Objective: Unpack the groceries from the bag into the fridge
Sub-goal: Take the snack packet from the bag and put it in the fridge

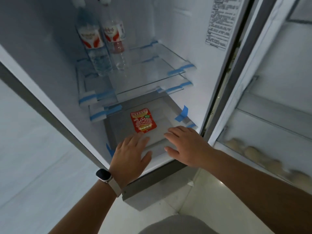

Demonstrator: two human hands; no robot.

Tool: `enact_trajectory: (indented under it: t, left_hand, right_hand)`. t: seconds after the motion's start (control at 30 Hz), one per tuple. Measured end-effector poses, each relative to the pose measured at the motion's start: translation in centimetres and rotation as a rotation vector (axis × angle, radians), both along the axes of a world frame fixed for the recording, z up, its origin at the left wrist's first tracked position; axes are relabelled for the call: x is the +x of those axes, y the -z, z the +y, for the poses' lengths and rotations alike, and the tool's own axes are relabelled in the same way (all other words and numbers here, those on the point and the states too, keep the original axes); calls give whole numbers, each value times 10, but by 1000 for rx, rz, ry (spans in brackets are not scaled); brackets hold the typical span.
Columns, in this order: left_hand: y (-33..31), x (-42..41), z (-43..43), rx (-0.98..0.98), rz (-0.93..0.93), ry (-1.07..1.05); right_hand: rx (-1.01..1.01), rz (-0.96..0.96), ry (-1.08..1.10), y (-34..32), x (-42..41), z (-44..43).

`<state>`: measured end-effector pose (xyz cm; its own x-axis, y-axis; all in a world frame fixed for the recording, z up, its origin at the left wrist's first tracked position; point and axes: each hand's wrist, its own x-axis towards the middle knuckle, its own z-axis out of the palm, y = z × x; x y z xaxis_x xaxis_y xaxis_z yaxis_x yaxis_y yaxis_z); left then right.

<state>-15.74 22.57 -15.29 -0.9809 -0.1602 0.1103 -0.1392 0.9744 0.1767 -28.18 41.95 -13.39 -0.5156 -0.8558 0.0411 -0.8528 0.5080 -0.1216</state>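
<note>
The fridge stands open before me. A red snack packet [143, 122] lies flat on the grey drawer cover [118, 122] at the bottom of the compartment. My left hand [130, 154], with a watch on its wrist, rests flat on the front of that cover, fingers spread, just below the packet. My right hand [185, 146] lies flat on the cover's front right edge, holding nothing. Two clear bottles with red and white labels, the left bottle [91, 41] and the right bottle [114, 34], stand on a glass shelf [160, 68] higher up. No bag is in view.
Glass shelves taped with blue tape and white foam blocks [91, 98] fill the middle of the fridge. The open door [270, 98] is on the right, with pale rounded items [249, 151] in its lower rack. White floor [168, 211] lies below.
</note>
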Motion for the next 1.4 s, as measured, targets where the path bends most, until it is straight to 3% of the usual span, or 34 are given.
enact_trajectory:
  t: [0.27, 0.73, 1.07, 1.4]
  left_hand:
    - [-25, 60, 3, -10, 25, 176]
    - [-4, 140, 64, 71, 108, 495]
    - [-18, 139, 173, 64, 132, 724]
    - [-24, 143, 363, -36, 112, 894]
  right_hand:
    - [-26, -8, 168, -26, 90, 20]
    - [72, 4, 529, -20, 239, 101]
    - [45, 6, 746, -27, 290, 211]
    - [25, -45, 954, -27, 331, 388]
